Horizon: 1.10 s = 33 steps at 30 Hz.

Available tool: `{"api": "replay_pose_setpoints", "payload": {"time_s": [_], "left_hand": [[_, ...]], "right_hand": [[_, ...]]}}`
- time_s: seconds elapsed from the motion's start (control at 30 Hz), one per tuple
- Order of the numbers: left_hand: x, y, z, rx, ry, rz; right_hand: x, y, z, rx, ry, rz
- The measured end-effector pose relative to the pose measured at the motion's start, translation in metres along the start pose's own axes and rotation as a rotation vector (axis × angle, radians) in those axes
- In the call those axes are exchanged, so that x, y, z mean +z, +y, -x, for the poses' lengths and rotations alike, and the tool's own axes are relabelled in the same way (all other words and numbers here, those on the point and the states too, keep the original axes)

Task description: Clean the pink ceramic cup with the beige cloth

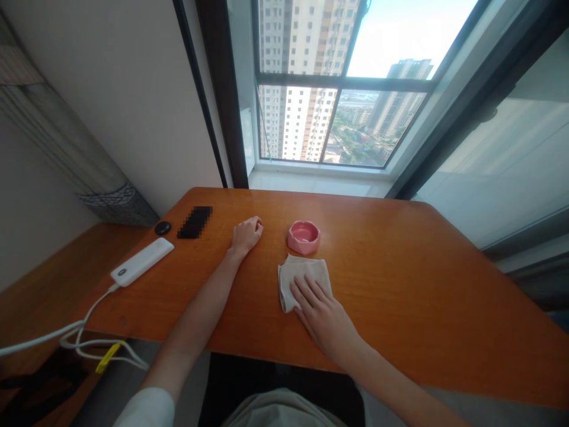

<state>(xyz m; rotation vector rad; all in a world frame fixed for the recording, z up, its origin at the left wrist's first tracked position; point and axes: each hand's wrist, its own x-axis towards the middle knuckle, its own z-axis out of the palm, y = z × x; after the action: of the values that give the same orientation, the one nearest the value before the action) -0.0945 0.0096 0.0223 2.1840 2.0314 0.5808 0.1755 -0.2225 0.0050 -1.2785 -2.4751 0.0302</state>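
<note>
My right hand (pixel 326 317) lies flat on a folded white cloth (pixel 317 270), fingers stretched out over its lower right part. The thumb is near the cloth's lower edge. Just beyond the cloth stands a pink, many-sided ashtray (pixel 304 238); neither hand touches it. To the left of the ashtray, my left hand (pixel 247 236) rests on the tabletop, its fingers curled into a loose fist. Nothing shows in that fist.
On the wooden table (pixel 400 284), a white power strip (pixel 142 261) with a trailing cable (pixel 95 305) lies at the left. Near it are a round black object (pixel 162 228) and a dark pixelated rectangle (pixel 194 222). A window (pixel 342 83) rises behind the far edge.
</note>
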Motion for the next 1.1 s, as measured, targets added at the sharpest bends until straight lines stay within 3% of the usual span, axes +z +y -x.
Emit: {"api": "replay_pose_setpoints", "payload": {"time_s": [0.1, 0.2, 0.27, 0.4, 0.57, 0.63, 0.77, 0.87, 0.93, 1.03, 1.1], "left_hand": [[0.0, 0.0, 0.0, 0.005, 0.0, 0.006], [0.0, 0.0, 0.0, 0.008, -0.002, 0.015], [-0.001, 0.001, 0.001, 0.007, -0.005, 0.021], [-0.004, 0.003, 0.002, 0.004, -0.013, 0.033], [-0.004, 0.004, 0.002, 0.0, -0.015, 0.046], [-0.002, 0.003, 0.002, -0.003, -0.01, 0.05], [-0.003, 0.002, 0.003, 0.0, 0.004, 0.074], [-0.013, 0.011, 0.003, 0.018, 0.042, 0.111], [-0.023, 0.029, 0.009, 0.046, 0.09, 0.141], [-0.031, 0.072, 0.043, 0.212, 0.186, 0.22], [-0.026, 0.104, 0.09, 0.621, 0.327, 0.371]], "right_hand": [[-0.035, 0.015, -0.008, 0.188, -0.043, -0.483], [-0.075, 0.039, -0.009, 0.715, -0.003, -0.981], [-0.096, 0.057, -0.008, 0.961, 0.072, -1.303], [-0.116, 0.081, -0.004, 1.16, 0.179, -1.771], [-0.116, 0.086, -0.005, 1.28, 0.39, -1.869], [-0.117, 0.089, -0.008, 1.239, 0.559, -1.783], [-0.126, 0.093, -0.027, 0.964, 0.985, -1.443], [-0.131, 0.091, -0.052, 0.818, 1.118, -0.973], [-0.126, 0.088, -0.074, 0.675, 0.993, -0.624], [-0.1, 0.084, -0.104, 0.281, 0.66, -0.292], [-0.075, 0.084, -0.116, 0.088, 0.353, -0.141]]}}
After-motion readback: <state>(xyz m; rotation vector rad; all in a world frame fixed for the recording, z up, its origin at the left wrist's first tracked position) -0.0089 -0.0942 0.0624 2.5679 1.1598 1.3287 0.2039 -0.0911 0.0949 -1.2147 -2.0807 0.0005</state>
